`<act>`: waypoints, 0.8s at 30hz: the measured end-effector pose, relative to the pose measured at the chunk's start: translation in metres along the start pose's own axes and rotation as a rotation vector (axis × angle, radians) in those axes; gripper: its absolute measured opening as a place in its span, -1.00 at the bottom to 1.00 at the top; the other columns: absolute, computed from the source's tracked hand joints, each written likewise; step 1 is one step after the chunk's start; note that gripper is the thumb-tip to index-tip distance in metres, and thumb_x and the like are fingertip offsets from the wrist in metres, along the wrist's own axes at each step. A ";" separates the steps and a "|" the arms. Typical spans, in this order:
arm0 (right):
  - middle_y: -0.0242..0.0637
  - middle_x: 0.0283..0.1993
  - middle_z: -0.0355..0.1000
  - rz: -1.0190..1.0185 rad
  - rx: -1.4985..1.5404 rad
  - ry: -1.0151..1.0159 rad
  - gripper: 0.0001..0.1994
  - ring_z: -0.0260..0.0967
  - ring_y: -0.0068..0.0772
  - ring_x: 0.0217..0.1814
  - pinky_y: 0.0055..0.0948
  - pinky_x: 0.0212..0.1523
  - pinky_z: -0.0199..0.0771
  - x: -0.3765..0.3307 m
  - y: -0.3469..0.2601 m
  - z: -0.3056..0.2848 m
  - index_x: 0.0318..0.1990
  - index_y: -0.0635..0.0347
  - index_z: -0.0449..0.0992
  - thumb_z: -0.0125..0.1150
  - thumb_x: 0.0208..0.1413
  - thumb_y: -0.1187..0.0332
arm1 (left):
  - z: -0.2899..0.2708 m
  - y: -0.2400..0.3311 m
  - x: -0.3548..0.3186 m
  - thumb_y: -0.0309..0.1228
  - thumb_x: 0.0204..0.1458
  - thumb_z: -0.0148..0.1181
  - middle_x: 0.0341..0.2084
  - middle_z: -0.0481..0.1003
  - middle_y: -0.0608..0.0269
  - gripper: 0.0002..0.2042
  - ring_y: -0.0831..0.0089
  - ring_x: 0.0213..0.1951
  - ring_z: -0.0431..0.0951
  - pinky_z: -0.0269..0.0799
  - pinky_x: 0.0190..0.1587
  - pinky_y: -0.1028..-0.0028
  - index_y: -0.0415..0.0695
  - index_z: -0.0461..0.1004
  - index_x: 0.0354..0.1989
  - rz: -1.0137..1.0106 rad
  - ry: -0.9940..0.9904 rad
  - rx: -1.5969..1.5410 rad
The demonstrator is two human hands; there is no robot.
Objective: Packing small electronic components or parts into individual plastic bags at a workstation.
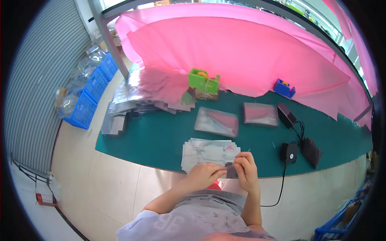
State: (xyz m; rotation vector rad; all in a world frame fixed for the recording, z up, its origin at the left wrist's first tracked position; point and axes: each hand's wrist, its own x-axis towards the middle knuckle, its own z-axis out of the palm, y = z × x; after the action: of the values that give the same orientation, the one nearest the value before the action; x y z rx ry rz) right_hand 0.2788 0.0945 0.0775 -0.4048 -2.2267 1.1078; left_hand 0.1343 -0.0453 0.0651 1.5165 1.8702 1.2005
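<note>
Left hand: the left hand (205, 174) is curled shut, its fingertips pinching the left edge of a small grey bag (231, 172) at the near edge of the table.
Right hand: the right hand (246, 168) is closed on the same small grey bag from the right, thumb and fingers pressed on it.
Bag in hand: held between both hands, just above the front rim of the green table (161, 140), partly hidden by the fingers; whether it is filled or sealed cannot be told.
Stack in front: a fanned stack of silvery bags (207, 152) lies just beyond the hands, touching nothing else.
Further back: two clear packets (217, 121) (260, 114) lie flat mid-table, and a big heap of silvery bags (132, 104) sits at the left end.
Tools: a green tape dispenser (204, 81) and a blue tape dispenser (284, 88) stand by the pink sheet (241, 48); black devices (288, 152) with cables lie at the right.
Progress: judging by the piles, one bag is in hand and many remain; how many are finished cannot be told.
Floor: blue crates (86, 102) stand to the left.
</note>
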 end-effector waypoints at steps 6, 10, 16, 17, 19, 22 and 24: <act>-0.17 -0.12 0.32 -0.015 -0.001 -0.002 -0.96 0.36 -0.30 -0.27 -0.46 -0.29 0.38 0.000 0.006 -0.004 -0.28 0.26 0.49 0.14 0.13 0.55 | -0.008 -0.001 -0.001 -0.25 0.16 0.09 -0.29 0.58 -0.01 -0.73 0.04 -0.22 0.57 0.45 -0.14 0.20 -0.13 0.58 -0.11 -0.144 -0.223 0.110; -0.18 -0.11 0.32 -0.029 -0.005 0.034 -0.97 0.33 -0.36 -0.29 -0.48 -0.32 0.36 -0.001 0.008 -0.009 -0.28 0.25 0.50 0.14 0.15 0.53 | -0.005 0.004 0.001 -0.15 0.22 0.04 -0.43 0.56 0.01 -0.69 0.02 -0.31 0.56 0.44 -0.25 0.13 -0.13 0.59 -0.20 -0.049 -0.089 0.023; -0.25 -0.11 0.27 0.054 0.012 0.011 -0.95 0.26 -0.47 -0.26 -0.54 -0.31 0.29 -0.003 0.006 -0.014 -0.31 0.26 0.47 0.12 0.18 0.49 | -0.001 -0.007 -0.005 -0.14 0.22 0.04 -0.44 0.56 0.01 -0.68 0.02 -0.32 0.56 0.44 -0.26 0.13 -0.12 0.59 -0.22 -0.073 -0.121 0.067; -0.25 -0.11 0.27 0.051 0.010 0.012 -0.95 0.26 -0.47 -0.26 -0.54 -0.31 0.29 -0.003 0.006 -0.014 -0.31 0.26 0.47 0.12 0.18 0.49 | 0.001 -0.008 -0.006 -0.14 0.22 0.04 -0.44 0.56 0.01 -0.69 0.02 -0.32 0.56 0.44 -0.26 0.13 -0.12 0.59 -0.22 -0.048 -0.105 0.037; -0.25 -0.11 0.28 0.001 -0.007 0.038 -0.94 0.25 -0.49 -0.27 -0.56 -0.33 0.27 -0.003 0.007 -0.016 -0.33 0.26 0.47 0.12 0.18 0.49 | 0.000 -0.006 -0.006 -0.14 0.22 0.04 -0.43 0.56 0.00 -0.69 0.02 -0.32 0.56 0.44 -0.25 0.13 -0.12 0.59 -0.22 -0.020 -0.087 0.008; -0.22 -0.11 0.31 0.004 -0.042 0.075 -0.96 0.29 -0.45 -0.34 -0.53 -0.37 0.31 -0.005 0.007 -0.024 -0.31 0.25 0.51 0.13 0.16 0.52 | -0.003 -0.005 -0.008 -0.15 0.22 0.04 -0.42 0.56 0.00 -0.69 0.02 -0.31 0.56 0.44 -0.25 0.13 -0.12 0.60 -0.25 -0.058 -0.026 0.027; -0.23 -0.11 0.31 0.011 -0.033 0.057 -0.96 0.28 -0.47 -0.33 -0.54 -0.37 0.30 -0.005 0.005 -0.023 -0.32 0.26 0.50 0.14 0.15 0.52 | -0.004 -0.014 -0.009 -0.14 0.23 0.03 -0.41 0.57 0.01 -0.69 0.03 -0.29 0.56 0.45 -0.23 0.15 -0.11 0.58 -0.17 -0.031 -0.148 0.111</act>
State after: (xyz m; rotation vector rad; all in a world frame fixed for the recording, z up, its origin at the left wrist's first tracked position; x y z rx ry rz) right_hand 0.2974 0.1095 0.0824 -0.4570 -2.1976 1.0534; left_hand 0.1266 -0.0552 0.0541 1.5830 1.8811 0.9568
